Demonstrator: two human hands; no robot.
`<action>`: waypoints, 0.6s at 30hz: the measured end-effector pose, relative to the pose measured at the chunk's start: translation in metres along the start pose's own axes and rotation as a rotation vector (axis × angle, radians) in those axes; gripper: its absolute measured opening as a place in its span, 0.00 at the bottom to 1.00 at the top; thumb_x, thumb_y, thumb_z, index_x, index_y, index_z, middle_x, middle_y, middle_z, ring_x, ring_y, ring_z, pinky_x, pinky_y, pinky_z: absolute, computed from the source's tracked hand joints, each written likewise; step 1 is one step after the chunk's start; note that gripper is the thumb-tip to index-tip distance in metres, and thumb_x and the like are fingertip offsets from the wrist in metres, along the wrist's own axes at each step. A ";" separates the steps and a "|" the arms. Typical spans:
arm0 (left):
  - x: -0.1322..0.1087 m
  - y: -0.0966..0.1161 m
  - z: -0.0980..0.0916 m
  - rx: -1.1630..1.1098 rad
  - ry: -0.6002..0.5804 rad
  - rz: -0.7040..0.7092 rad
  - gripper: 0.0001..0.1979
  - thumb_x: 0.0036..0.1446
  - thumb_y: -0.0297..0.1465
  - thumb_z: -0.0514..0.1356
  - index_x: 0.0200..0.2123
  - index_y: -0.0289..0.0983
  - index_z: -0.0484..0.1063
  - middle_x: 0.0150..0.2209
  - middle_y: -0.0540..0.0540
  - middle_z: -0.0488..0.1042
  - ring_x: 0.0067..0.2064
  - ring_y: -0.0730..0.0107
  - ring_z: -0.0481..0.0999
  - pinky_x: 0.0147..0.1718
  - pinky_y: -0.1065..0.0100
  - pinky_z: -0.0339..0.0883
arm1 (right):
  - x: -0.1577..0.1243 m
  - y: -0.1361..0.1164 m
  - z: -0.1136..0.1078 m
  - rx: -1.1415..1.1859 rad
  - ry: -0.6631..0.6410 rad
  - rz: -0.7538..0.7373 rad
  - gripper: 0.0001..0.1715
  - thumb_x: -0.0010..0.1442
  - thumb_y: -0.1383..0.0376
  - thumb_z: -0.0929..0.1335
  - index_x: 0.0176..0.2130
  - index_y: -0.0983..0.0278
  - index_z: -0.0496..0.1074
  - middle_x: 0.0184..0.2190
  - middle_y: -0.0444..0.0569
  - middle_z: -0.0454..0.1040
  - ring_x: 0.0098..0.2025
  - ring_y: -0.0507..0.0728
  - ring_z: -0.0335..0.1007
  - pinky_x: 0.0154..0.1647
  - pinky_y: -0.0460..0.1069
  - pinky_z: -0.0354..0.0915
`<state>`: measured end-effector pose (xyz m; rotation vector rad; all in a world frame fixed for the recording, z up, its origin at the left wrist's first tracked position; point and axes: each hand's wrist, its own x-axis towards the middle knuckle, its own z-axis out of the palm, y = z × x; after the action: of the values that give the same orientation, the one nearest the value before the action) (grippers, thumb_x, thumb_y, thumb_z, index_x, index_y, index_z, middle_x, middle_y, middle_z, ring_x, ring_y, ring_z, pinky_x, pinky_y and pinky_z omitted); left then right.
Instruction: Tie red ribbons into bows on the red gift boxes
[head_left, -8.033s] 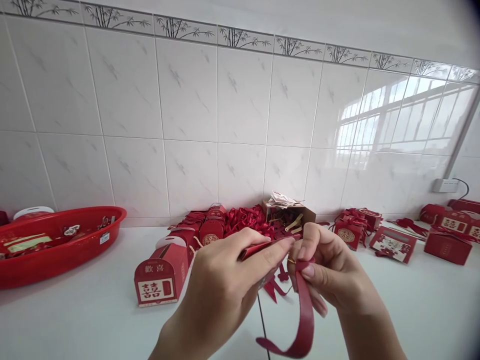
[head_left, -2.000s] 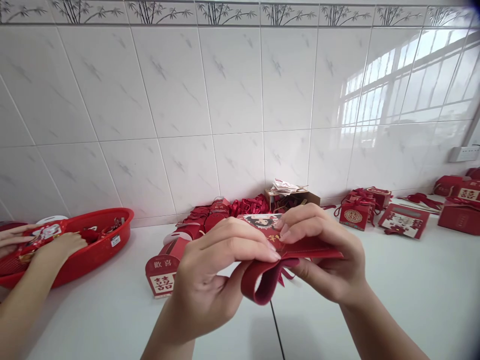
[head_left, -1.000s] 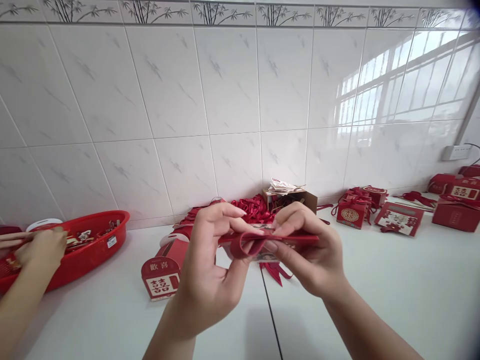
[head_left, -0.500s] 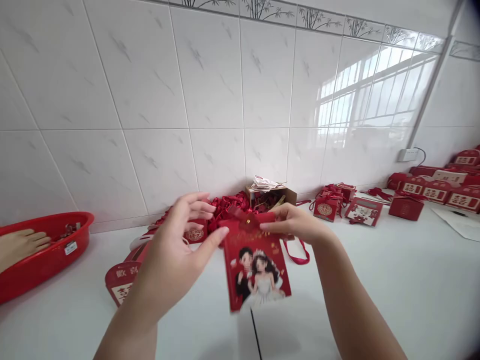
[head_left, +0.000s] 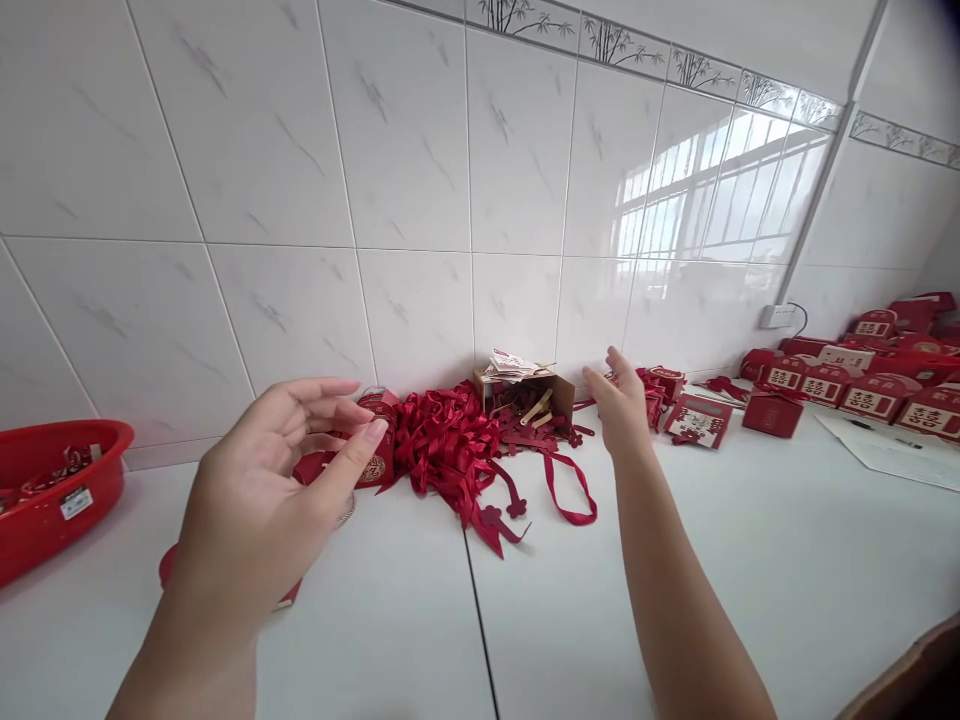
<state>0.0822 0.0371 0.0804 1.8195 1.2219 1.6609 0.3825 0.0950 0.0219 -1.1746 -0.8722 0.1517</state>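
My left hand (head_left: 289,490) is raised over the table on the left, its fingers curved and the thumb apart from them. Nothing shows between them. Behind its fingertips stands a red gift box (head_left: 377,440) with a gold emblem, and the hand and wrist partly cover other red pieces. My right hand (head_left: 624,405) reaches towards the wall, thumb and fingers apart, with nothing visible in it. It is nearest to a group of small red boxes (head_left: 664,385), which it partly hides. Between the hands lie a heap of red ribbons (head_left: 450,440) and a ribbon loop (head_left: 571,500).
A cardboard box (head_left: 561,392) with dark red strips and white cards stands against the tiled wall. A red basin (head_left: 45,530) is at the left. On the right are a red calculator (head_left: 697,420), a dark red box (head_left: 774,410), rows of red boxes (head_left: 877,395) and paper (head_left: 900,455).
The red box printted with a couple has left my right hand and is out of sight. My right hand has moved forward and right. The view has turned right; the other person's hand is gone.
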 end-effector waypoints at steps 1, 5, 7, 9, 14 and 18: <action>0.001 -0.001 0.000 0.032 0.008 -0.002 0.14 0.48 0.36 0.65 0.40 0.42 0.72 0.36 0.49 0.75 0.40 0.63 0.75 0.33 0.68 0.70 | -0.003 -0.002 0.004 0.006 -0.016 0.025 0.43 0.53 0.57 0.68 0.64 0.64 0.56 0.58 0.60 0.65 0.52 0.62 0.71 0.50 0.54 0.70; 0.016 -0.018 -0.004 0.220 0.047 -0.047 0.09 0.46 0.39 0.64 0.31 0.42 0.74 0.33 0.51 0.77 0.36 0.63 0.76 0.35 0.66 0.68 | -0.012 -0.007 0.018 -0.038 -0.167 0.049 0.40 0.57 0.56 0.65 0.65 0.63 0.55 0.47 0.57 0.75 0.47 0.62 0.73 0.48 0.56 0.70; 0.029 -0.033 -0.006 0.313 0.047 -0.108 0.11 0.46 0.41 0.64 0.29 0.41 0.73 0.31 0.50 0.76 0.33 0.63 0.75 0.33 0.65 0.67 | -0.017 -0.008 0.024 -0.106 -0.270 0.023 0.37 0.59 0.57 0.64 0.64 0.63 0.55 0.48 0.57 0.74 0.49 0.62 0.72 0.49 0.57 0.69; 0.043 -0.050 -0.009 0.409 0.001 -0.186 0.14 0.48 0.45 0.62 0.30 0.40 0.72 0.33 0.48 0.76 0.35 0.60 0.75 0.36 0.63 0.67 | -0.022 -0.009 0.027 -0.157 -0.400 0.004 0.33 0.58 0.57 0.64 0.61 0.63 0.62 0.45 0.55 0.76 0.47 0.62 0.72 0.47 0.56 0.69; 0.066 -0.101 -0.016 0.819 -0.214 -0.333 0.38 0.54 0.57 0.47 0.56 0.33 0.59 0.58 0.27 0.58 0.59 0.33 0.57 0.47 0.47 0.61 | -0.039 -0.007 0.027 -0.190 -0.841 0.004 0.12 0.40 0.63 0.77 0.30 0.60 0.80 0.28 0.45 0.79 0.28 0.58 0.75 0.29 0.50 0.69; 0.065 -0.133 -0.017 0.903 -0.312 -0.357 0.47 0.52 0.60 0.45 0.59 0.25 0.52 0.59 0.20 0.52 0.61 0.22 0.50 0.47 0.41 0.58 | -0.045 -0.002 0.033 -0.152 -0.834 -0.017 0.13 0.27 0.66 0.80 0.20 0.61 0.78 0.20 0.43 0.77 0.21 0.56 0.72 0.24 0.48 0.67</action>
<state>0.0166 0.1566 0.0206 2.0174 2.1794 0.6026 0.3298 0.0946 0.0039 -1.2509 -1.6431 0.5972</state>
